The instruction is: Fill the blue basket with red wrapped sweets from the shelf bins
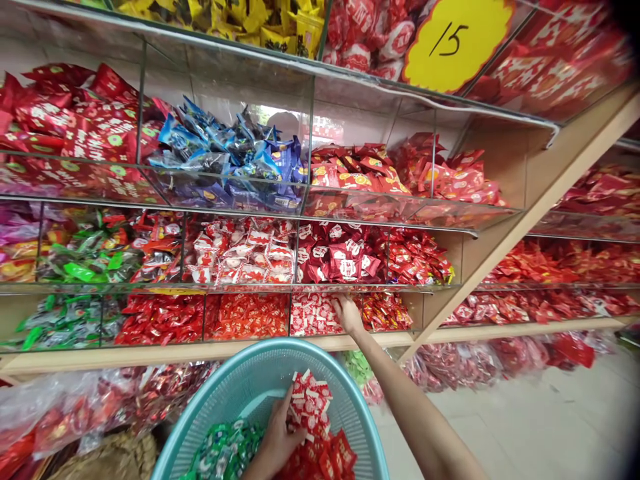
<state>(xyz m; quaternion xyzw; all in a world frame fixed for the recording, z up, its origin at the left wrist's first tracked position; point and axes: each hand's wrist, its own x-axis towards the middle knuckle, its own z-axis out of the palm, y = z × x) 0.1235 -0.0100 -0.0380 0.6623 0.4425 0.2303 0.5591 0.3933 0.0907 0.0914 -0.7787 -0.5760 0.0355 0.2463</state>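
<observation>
My left hand (283,430) is inside a teal plastic basket (367,427), its thumb and fingers curved around a bunch of small red-and-white wrapped candies (310,403). Beside that bunch lie plain red wrapped candies (337,457), and green wrapped candies (227,447) fill the basket's left side. Reaching forward, my right hand (350,315) is over a low shelf compartment of matching red-and-white candies (313,313). Its fingers are slightly bent and apart at the right side of that compartment, with nothing visible in them; the fingertips are partly hard to make out.
Glass-divided shelves (250,288) of wrapped sweets rise ahead. A slanted wooden upright (530,187) stands right of my reach. A yellow price tag (457,43) reading 15 hangs above. Bagged sweets (465,363) sit under the bottom ledge, beside the tiled floor (560,427).
</observation>
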